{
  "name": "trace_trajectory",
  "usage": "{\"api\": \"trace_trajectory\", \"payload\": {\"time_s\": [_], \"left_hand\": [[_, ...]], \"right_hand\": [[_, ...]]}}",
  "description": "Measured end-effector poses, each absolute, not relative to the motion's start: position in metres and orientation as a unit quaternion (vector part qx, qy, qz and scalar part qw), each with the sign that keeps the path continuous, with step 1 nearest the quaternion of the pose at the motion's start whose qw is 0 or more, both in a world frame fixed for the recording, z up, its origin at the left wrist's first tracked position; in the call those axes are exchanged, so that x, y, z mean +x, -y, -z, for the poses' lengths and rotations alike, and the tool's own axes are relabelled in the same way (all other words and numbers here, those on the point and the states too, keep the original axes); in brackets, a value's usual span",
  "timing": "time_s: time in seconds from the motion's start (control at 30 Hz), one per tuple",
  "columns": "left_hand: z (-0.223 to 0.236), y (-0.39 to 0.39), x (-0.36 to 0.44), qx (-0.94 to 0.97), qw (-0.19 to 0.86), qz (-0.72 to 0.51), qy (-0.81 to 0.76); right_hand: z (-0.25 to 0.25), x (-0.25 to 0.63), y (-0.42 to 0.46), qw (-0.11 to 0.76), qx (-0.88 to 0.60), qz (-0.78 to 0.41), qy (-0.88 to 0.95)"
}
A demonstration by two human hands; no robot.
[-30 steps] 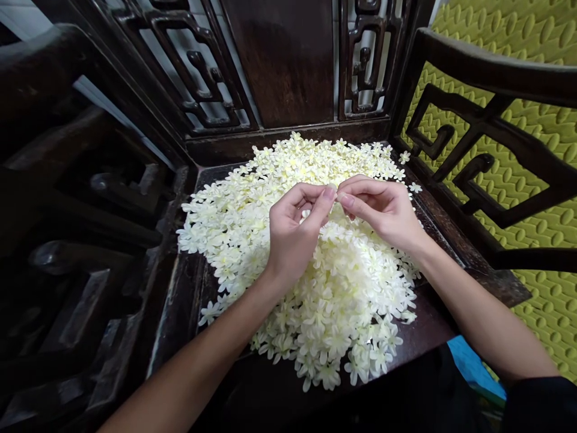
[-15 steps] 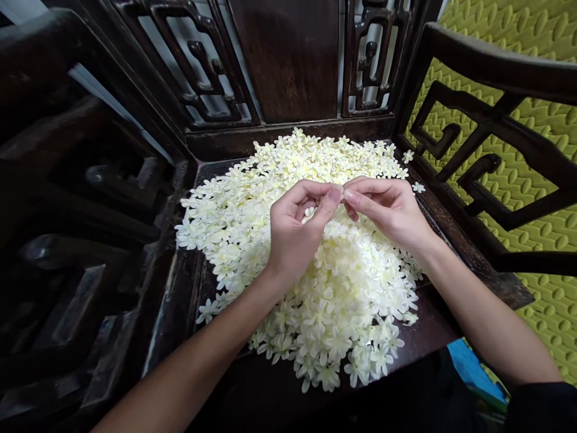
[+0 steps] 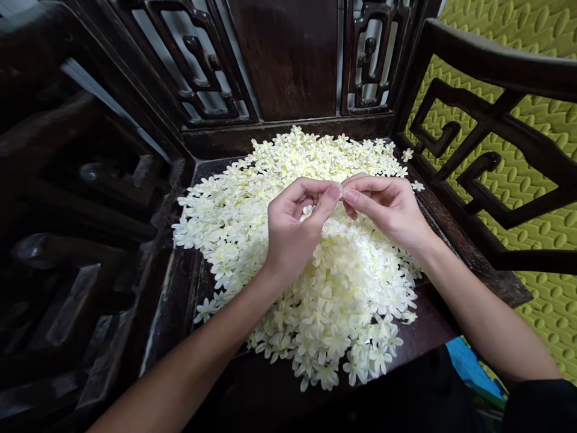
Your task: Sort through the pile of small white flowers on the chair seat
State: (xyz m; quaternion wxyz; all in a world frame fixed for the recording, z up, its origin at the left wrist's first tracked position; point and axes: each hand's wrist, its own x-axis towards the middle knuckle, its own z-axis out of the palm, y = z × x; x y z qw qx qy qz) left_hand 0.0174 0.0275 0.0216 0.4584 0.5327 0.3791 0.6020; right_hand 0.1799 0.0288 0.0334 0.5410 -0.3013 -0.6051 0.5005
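- Fingertip to fingertip, the left hand [image 3: 295, 225] and right hand [image 3: 390, 210] meet above a pile of white flowers [image 3: 234, 210], thumbs pressed to forefingers; whatever they pinch is too small to tell.
- A pale petal [image 3: 306, 211] shows in the left hand's crook, though whether gripped or beyond it cannot be told.
- The pile lies directly below both hands, spreading beyond, leftward and toward the wearer, with no clear long axis; the left hand hangs nearer its middle.
- Two stray flowers [image 3: 418, 186] lie beyond and right of the right hand, the nearer one.
- Beneath, a dark wooden seat [image 3: 430, 322]; ahead, a carved back [image 3: 293, 57]; off right, yellow fabric [image 3: 545, 307] past an armrest [image 3: 500, 126].
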Motion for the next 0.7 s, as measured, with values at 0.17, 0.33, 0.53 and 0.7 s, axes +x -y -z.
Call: {"api": "trace_trajectory", "payload": {"time_s": [0.17, 0.33, 0.53, 0.7], "left_hand": [[-0.0206, -0.0293, 0.0159, 0.518, 0.476, -0.606, -0.37], [-0.0229, -0.0278, 0.0156, 0.536, 0.473, -0.587, -0.38], [-0.0256, -0.0274, 0.0164, 0.527, 0.444, -0.6, -0.406], [-0.0247, -0.0258, 0.0164, 0.55, 0.44, -0.583, -0.406]], "right_hand": [[-0.0343, 0.1784, -0.0279, 0.542, -0.314, -0.484, 0.611], [-0.035, 0.1775, -0.0266, 0.537, -0.317, -0.467, 0.627], [-0.034, 0.1769, -0.0263, 0.541, -0.319, -0.46, 0.628], [-0.0312, 0.1766, -0.028, 0.544, -0.326, -0.44, 0.635]]}}
